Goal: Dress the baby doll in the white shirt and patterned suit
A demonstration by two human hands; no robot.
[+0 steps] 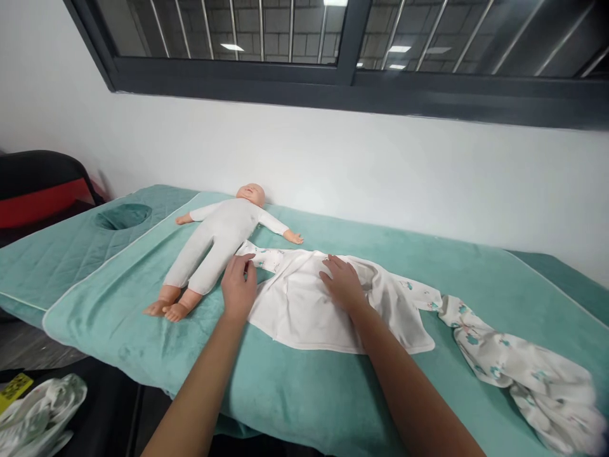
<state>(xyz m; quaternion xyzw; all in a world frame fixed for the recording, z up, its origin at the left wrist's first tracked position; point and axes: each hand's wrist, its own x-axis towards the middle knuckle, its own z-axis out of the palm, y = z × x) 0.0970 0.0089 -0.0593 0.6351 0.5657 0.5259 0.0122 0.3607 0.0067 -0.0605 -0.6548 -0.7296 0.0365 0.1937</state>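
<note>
A baby doll in a white bodysuit lies on its back on a teal-covered bed, head toward the wall. Beside it a white baby garment with a printed lining is spread flat. My left hand rests on the garment's left edge, close to the doll's legs, with its fingertips pinched on the cloth. My right hand lies flat on the middle of the garment, fingers stretched out. Another printed white cloth lies crumpled to the right.
A white wall with a dark-framed window runs behind the bed. The bed has a face hole at its left end. A dark chair stands at far left. Patterned cloth lies low at the bottom left.
</note>
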